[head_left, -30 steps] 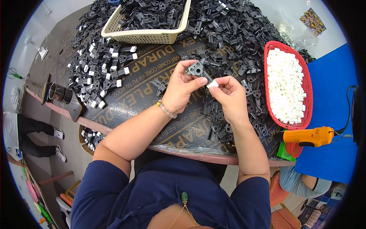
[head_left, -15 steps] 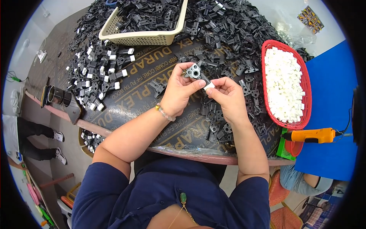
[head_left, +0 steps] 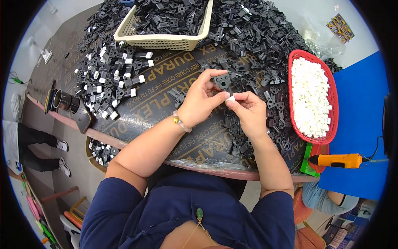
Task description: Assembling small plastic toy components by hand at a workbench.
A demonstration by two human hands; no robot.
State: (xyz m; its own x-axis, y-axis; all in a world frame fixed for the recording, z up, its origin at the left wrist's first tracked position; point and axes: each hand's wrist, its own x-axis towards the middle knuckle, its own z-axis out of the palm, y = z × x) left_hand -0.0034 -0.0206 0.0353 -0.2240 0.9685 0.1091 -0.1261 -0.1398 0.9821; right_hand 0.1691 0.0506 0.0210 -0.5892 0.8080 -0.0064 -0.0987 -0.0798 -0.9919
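I see my two hands meeting above the middle of the round table [head_left: 166, 124], the left hand [head_left: 202, 99] just left of the right hand [head_left: 246, 112], with a bracket [head_left: 224, 81] pinched between them and a small cap [head_left: 230, 98] at its near end. Behind them sits a basket [head_left: 166, 40] holding more brackets, with a loose heap [head_left: 257, 33] spreading to its right. A pile of capped brackets [head_left: 112, 79] lies to the left. An oval tray [head_left: 329, 137] of caps stands at the right, and a power tool [head_left: 338, 160] lies nearer me, just past its near end.
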